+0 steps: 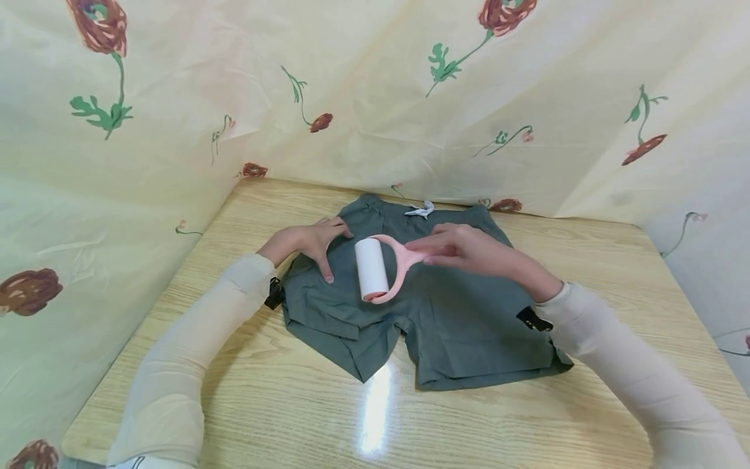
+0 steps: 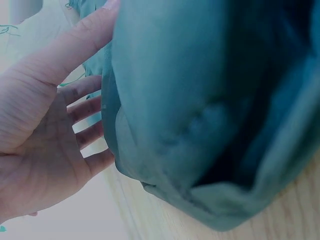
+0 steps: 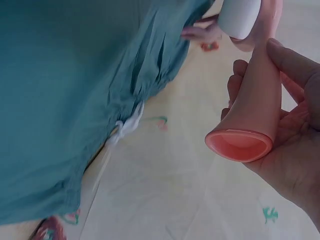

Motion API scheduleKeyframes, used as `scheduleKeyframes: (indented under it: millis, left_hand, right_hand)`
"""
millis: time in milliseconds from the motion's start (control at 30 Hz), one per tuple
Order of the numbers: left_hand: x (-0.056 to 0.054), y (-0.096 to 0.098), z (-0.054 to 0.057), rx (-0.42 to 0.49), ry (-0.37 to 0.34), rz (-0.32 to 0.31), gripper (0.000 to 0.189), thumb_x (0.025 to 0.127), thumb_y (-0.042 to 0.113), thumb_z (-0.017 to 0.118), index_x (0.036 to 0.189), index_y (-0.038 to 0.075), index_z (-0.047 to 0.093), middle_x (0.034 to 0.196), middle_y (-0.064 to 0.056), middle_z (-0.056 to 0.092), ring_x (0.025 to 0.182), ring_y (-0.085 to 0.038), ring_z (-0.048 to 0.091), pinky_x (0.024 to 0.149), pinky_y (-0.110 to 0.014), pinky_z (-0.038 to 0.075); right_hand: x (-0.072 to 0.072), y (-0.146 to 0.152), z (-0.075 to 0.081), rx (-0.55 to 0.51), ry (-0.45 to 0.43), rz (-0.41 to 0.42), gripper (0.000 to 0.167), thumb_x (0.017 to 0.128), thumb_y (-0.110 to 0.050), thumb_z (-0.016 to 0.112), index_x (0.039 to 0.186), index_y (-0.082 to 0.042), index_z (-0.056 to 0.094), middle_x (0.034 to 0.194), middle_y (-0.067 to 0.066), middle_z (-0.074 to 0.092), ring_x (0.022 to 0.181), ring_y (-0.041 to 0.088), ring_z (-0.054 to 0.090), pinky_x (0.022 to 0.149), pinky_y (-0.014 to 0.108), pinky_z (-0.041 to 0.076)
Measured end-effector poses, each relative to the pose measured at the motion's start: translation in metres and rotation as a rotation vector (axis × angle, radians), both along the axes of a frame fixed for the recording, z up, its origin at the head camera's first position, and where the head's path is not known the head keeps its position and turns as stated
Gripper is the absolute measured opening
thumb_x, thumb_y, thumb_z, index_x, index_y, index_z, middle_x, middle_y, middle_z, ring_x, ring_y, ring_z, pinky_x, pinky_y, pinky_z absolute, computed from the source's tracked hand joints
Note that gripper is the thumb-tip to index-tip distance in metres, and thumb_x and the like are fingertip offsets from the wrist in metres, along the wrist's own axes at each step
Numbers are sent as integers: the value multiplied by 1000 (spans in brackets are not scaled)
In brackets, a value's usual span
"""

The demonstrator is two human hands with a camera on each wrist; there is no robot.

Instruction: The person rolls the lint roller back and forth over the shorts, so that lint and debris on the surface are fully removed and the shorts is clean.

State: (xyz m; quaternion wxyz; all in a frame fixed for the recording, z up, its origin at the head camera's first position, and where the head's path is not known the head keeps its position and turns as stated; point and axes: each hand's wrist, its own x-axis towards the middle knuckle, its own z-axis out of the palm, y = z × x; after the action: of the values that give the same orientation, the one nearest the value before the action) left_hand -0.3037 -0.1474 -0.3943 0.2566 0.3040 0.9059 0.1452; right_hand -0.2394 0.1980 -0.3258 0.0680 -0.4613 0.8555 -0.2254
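Green shorts (image 1: 469,326): flat on the table (image 1: 281,417), waist by its back edge
Lint roller (image 1: 372,270): over the shorts' middle
Right hand (image 1: 469,249): fingers curled round the roller's pink handle (image 3: 257,100)
Left hand (image 1: 312,241): fingers spread, touching the shorts
Flowery cloth (image 1: 375,98): behind the back edge

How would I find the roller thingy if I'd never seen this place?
Find the pale wooden table, then the dark grey-green shorts lying on it. Over them, in the right grip, is the roller: a white cylinder on a pink frame, bright against the dark shorts.
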Motion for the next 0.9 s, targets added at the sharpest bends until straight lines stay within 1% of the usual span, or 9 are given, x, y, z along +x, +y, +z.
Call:
scheduleKeyframes:
  millis: [167,200,300,367,500,533,600,733,900]
  left_hand:
    - [0,0,-2,-4,5,0,106,70,36,96,154,9,38,157,-14,27,146,-35,25,121,-53,30]
    - [0,0,-2,-3,7,-1,106,70,36,96,154,9,38,157,-14,27,146,-35,25,121,-53,30]
    - [-1,-1,-3,-2,14,-1,106,70,35,96,154,9,38,157,-14,27,146,-34,25,121,-52,31]
    - [-1,-1,-3,4,15,-1,106,69,34,96,154,9,38,157,-14,27,146,-34,25,121,-52,31]
    - [0,-1,-3,10,10,3,106,69,33,96,155,9,38,157,-14,27,147,-35,24,121,-52,30]
    - [0,-1,-2,11,9,4,106,69,34,96,155,9,38,157,-14,27,147,-35,24,121,-52,30]
    - [1,-1,-2,13,5,6,106,70,34,96,154,9,38,157,-14,27,147,-35,23,122,-52,30]
    - [1,-1,-2,18,2,6,106,70,34,96,154,8,38,157,-14,27,147,-35,24,122,-52,30]
    - [0,-1,-3,15,5,0,106,70,35,96,154,9,37,157,-14,27,147,-35,23,122,-52,30]
  right_hand:
    - [0,-16,-8,18,-26,27,41,95,-11,73,135,-11,68,114,3,75,83,12,53,69,27,49]
    - [0,-19,-10,20,-25,34,41,95,-11,73,135,-11,68,114,3,75,83,11,53,69,27,48]
    - [-1,-24,-15,28,-7,54,40,94,-12,74,134,-10,69,104,2,74,79,10,51,68,26,47]
    - [-2,-27,-18,32,0,65,41,94,-11,74,134,-9,69,106,3,74,81,12,54,69,28,47]
    - [-5,-30,-23,56,-21,86,42,95,-10,72,136,-9,67,126,7,72,95,17,63,75,31,50]
    - [-6,-30,-25,68,-32,88,42,96,-11,72,137,-10,66,126,7,72,95,18,62,75,32,50]
    - [-7,-30,-28,85,-57,96,42,97,-11,70,138,-10,66,124,6,72,92,17,60,73,31,48]
    - [-10,-29,-33,95,-100,103,41,98,-12,69,138,-10,65,107,4,70,79,12,50,68,28,44]
    - [-12,-28,-34,95,-147,95,42,97,-12,70,138,-10,65,97,4,66,74,10,48,66,26,44]
